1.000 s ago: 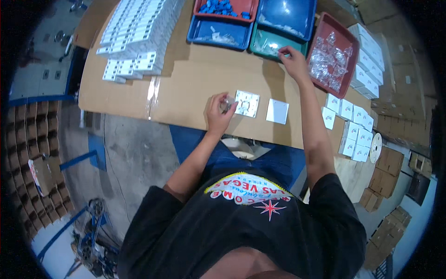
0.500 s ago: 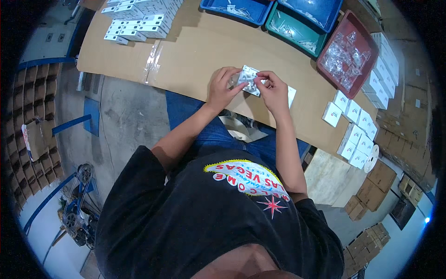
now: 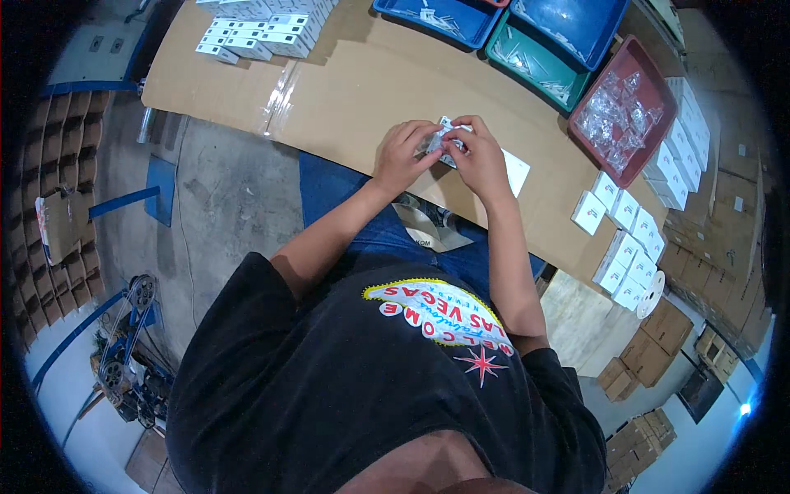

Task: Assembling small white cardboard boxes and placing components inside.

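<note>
At upper centre, your left hand and right hand are curling over a white plate; whether they're gripping it, I cannot tell. It's looking unfinished, a white panel lying separately; boxes are sitting rightward.

My black shirt bears an emblem with red and blue lettering. Dark letters mark a pale object near my lap. Printing on the white boxes at right: too small to read.
</note>
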A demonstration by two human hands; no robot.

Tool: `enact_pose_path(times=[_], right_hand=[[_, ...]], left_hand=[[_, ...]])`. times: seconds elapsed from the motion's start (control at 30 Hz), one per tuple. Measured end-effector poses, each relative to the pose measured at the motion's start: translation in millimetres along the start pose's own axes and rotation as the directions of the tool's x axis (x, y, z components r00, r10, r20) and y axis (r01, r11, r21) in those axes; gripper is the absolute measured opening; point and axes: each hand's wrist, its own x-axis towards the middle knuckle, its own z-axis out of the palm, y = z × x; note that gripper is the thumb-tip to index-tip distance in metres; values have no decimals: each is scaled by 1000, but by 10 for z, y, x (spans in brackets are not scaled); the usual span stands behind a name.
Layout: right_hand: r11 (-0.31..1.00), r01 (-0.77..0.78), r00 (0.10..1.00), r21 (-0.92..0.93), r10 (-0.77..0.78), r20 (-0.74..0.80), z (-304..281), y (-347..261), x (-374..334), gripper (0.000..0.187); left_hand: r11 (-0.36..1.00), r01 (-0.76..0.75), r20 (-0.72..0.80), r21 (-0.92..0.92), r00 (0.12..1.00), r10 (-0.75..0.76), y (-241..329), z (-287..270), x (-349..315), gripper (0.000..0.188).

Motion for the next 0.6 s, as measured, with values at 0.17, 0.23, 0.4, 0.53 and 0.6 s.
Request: enact_pose_path(times=[0.17, 0.23, 0.4, 0.53, 0.6], right_hand=[[999, 34, 995, -42, -30, 100, 93, 98, 29, 18], [997, 58, 991, -55, -50, 128, 106, 103, 42, 20], [978, 62, 998, 199, -61, -12, -84, -31, 58, 22], [965, -3, 984, 262, 49, -169, -373, 250, 264, 18], [990, 57, 958, 132, -17, -285, -590, 582, 549, 17]], left_hand=[[1000, 6, -10, -30, 1000, -6, -9, 17, -8, 45], [999, 16, -18, -38, 1000, -16, -5, 8, 8, 45], [996, 57, -64, -71, 996, -62, 13, 8, 87, 42], [962, 232, -84, -147, 966, -246, 30, 29, 110, 39], [968, 200, -80, -149, 974, -213, 19, 38, 108, 39]])
